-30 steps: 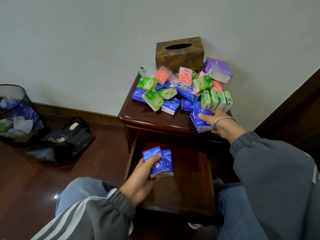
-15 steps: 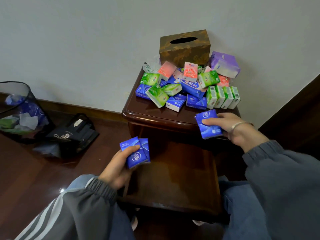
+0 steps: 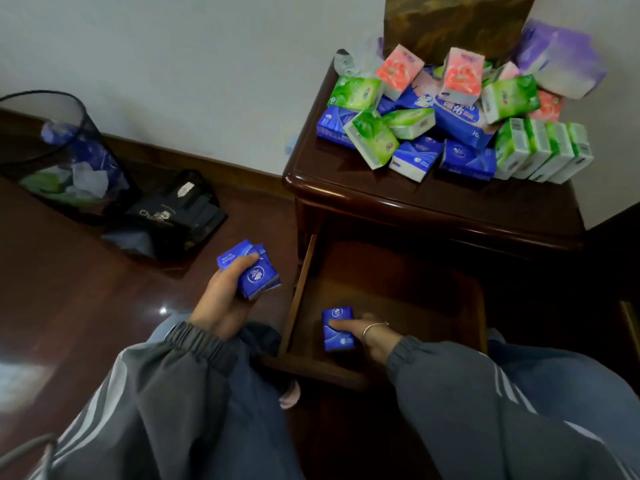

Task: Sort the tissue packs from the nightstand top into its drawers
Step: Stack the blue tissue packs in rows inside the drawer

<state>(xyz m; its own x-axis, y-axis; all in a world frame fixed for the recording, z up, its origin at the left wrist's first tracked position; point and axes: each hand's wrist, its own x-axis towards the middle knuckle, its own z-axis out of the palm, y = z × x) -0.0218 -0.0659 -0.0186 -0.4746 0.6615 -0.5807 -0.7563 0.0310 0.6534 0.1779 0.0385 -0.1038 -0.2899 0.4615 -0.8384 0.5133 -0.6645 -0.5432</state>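
- I'm pinching one blue tissue pack (image 3: 337,329) in my right hand (image 3: 375,336), holding it low in the front left corner of the open drawer (image 3: 300,285).
- My left hand (image 3: 221,299) is gripping two more blue packs (image 3: 251,271) just left of the drawer.
- I'm seeing no other pack inside, so the sorting is barely starting.
- A mixed heap (image 3: 433,126) is waiting on the nightstand top (image 3: 415,199).

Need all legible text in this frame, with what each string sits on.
"Cha": white print on the black bag on the floor; remaining letters unreadable.
"10": near the edge of the large blue tissue pack; its big characters are too blurred.
Green tissue packs, pink tissue packs, small blue tissue packs: print too small to read.
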